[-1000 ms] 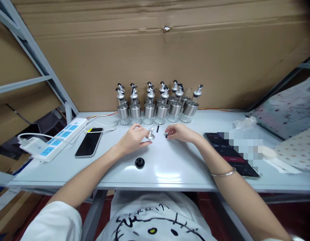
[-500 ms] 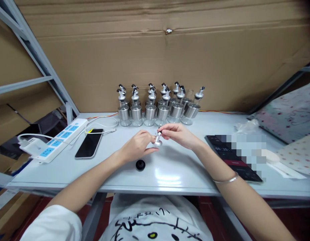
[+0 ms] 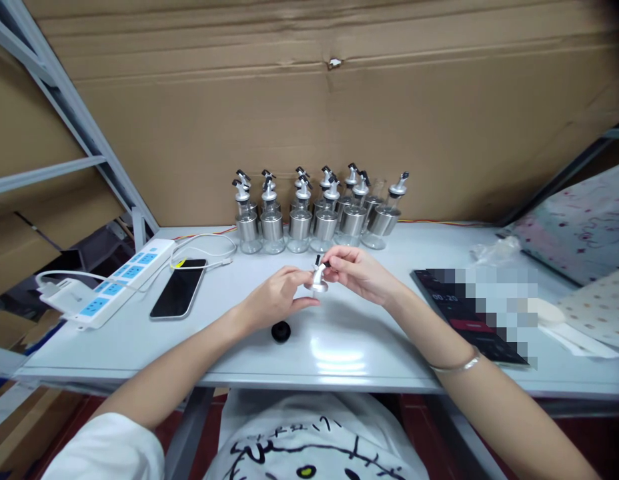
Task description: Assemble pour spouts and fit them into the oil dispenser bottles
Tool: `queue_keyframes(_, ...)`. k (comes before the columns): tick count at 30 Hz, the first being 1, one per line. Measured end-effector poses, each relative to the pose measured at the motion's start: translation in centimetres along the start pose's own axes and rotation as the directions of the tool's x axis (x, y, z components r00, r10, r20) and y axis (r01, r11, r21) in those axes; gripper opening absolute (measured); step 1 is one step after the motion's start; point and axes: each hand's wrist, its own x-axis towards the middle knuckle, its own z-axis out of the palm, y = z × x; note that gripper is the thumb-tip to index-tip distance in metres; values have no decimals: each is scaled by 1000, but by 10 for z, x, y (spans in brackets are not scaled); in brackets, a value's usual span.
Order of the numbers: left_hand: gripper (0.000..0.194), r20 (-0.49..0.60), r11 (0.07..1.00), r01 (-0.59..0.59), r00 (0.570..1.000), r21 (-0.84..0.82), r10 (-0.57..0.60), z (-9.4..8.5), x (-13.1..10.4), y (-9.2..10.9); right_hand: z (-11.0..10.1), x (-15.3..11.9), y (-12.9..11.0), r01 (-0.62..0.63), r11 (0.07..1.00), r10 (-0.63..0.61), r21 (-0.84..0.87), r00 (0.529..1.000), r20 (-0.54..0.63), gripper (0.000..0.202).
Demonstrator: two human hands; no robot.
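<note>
Over the middle of the table, both hands meet at a silver pour spout (image 3: pixel 318 283) with a round flared base and black parts at its top. My left hand (image 3: pixel 274 297) steadies the spout from the left, its fingers curled against it and the thumb stretched out below. From the right, my right hand (image 3: pixel 362 275) pinches the black tip near the top; its fingertips partly cover it. A round black stopper-like piece (image 3: pixel 281 331) lies on the table just below my left hand. Behind the hands stand glass bottles (image 3: pixel 300 227) with steel sleeves, several topped by similar spouts.
On the left are a white power strip (image 3: pixel 127 283), a charging cable (image 3: pixel 204 237) and a dark phone (image 3: pixel 178 290). A device with a timer display (image 3: pixel 444 298) lies at right, beside clear plastic (image 3: pixel 495 251). Cardboard (image 3: pixel 309 120) walls off the back.
The spout has tilted and shifted slightly right, and its black top part now shows upright. My right fingers have moved from its top to its right side. The black piece stays put.
</note>
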Motion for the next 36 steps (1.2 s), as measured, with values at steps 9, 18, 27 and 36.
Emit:
queue_keyframes(9,28,11,999,5,1000,35,-5,3,-1,-1,2,-1,0,41,997,-45,-62,997,-55,23)
queue_keyframes(18,27,74,1000,1,997,31,-4,1,0,-1,-1,-1,-4,120,958,-157,-261,980,-122,22)
queue_keyframes(27,23,124,999,26,992,30,-30,3,-1,-1,0,1,0,99,986,-118,-135,983,-138,24)
queue_keyframes(36,22,86,1000,4,996,-22,-2,5,0,-1,10,-2,1,44,998,-41,43,997,-61,22)
